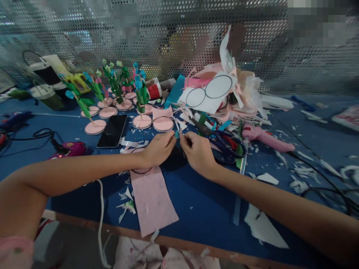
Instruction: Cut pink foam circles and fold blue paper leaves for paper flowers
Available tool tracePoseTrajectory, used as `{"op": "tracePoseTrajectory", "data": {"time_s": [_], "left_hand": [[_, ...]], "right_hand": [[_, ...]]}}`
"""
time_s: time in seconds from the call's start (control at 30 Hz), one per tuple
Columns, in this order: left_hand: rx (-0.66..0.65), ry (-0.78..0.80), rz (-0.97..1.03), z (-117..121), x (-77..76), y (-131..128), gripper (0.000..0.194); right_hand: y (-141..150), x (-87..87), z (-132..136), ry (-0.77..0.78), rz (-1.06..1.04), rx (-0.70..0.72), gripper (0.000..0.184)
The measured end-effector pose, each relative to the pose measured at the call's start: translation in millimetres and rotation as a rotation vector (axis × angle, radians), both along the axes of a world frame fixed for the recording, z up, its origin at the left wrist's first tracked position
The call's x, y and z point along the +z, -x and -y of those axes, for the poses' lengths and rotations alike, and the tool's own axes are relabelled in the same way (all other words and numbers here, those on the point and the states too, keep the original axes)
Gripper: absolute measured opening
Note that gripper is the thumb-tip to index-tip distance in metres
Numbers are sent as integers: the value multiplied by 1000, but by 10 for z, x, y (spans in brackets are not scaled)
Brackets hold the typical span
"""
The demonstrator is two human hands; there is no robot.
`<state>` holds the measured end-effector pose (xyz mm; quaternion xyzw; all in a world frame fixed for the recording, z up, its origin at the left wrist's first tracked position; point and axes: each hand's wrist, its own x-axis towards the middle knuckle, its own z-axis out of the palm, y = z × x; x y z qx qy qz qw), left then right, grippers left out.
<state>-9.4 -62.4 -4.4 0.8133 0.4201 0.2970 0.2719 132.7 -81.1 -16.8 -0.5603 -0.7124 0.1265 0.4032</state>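
Note:
My left hand [159, 147] is closed in a pinch on a small teal piece [176, 134], perhaps paper. Close beside it, my right hand [198, 153] pinches a thin pale strip [179, 126]. The fingers partly cover both small items. Under my left wrist lies a pink sheet [153, 198] with a dark circle drawn on it. Just beyond the hands is a pink disc [163, 124] with a dark rim. To its left, a blue paper flower with green leaves [143, 93] stands upright on another pink disc [142, 121].
A black phone [112, 130] lies left of my hands. Several more paper flowers stand behind it. A pink glue gun [266, 138], blue-handled scissors [228, 144] and heaped paper scraps [209, 93] are on the right. A magenta glue gun [71, 148] lies left. Perforated metal [168, 22] closes the back.

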Motion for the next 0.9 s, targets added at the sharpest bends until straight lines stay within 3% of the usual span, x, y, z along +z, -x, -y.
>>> {"op": "tracePoseTrajectory", "data": {"time_s": [0.3,0.53,0.73,0.9], "left_hand": [[-58,171,109,-40,-17,33,27],[-168,243,254,-114,-78,86,34],[-156,264,295,-122,-91,115,41],[-147,397,335,-79,-75,105,43]], "right_hand": [[-62,11,26,-66,-19,83,31],[-246,35,-111,-197,225,367,44],[-247,-35,-132,-225,283,344,48],[-254,-57,-117,-233,316,300,52]]}}
